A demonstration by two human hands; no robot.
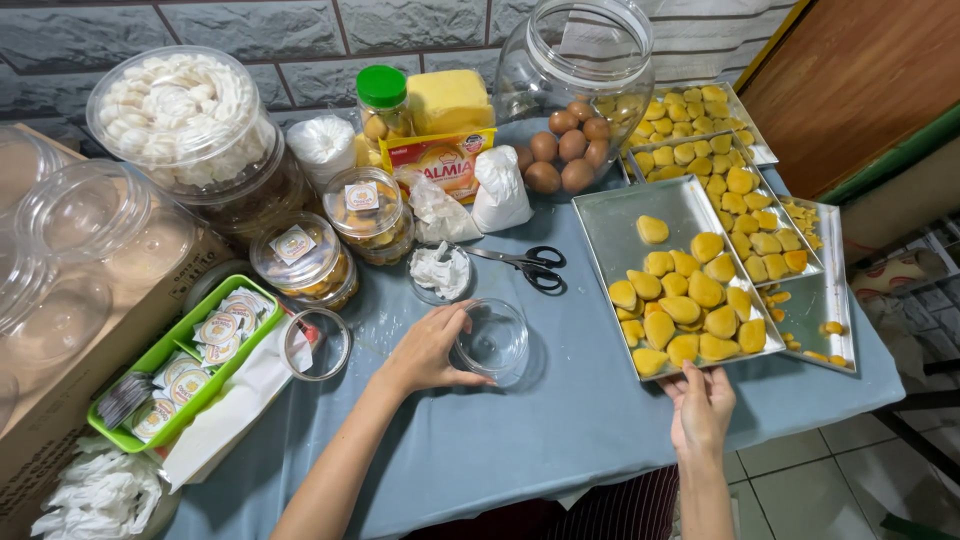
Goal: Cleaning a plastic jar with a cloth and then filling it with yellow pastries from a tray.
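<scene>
The left hand (428,350) curls around the side of a small clear tub (493,340) that stands open on the blue tablecloth (520,430). The fingers touch its wall and hold it. The tub is see-through, so its rim is hard to make out. It looks empty, but that is not sure.

The right hand (702,405) grips the near edge of a metal tray (615,225) full of yellow cookies (685,310). The thumb lies on the rim. The fingertips go under the tray and are hidden.

This tray lies partly over a second tray (835,310), and more trays sit behind it. The one farthest back is partly hidden by a big glass jar (580,50). Brown eggs (565,155) sit at the foot of that jar.

Black scissors (530,268) lie just behind the tub. A round clear lid (316,345) lies near the left hand. Beside it is a green basket (150,360) of round stickers, and its far end is covered by stacked clear tubs.

There is bare cloth between the two hands and along the near edge of the table. The trays on the right reach close to the table's edge. The left side is crowded with filled cookie tubs (305,262) and a cardboard box (60,400) that is cut off by the picture edge.
</scene>
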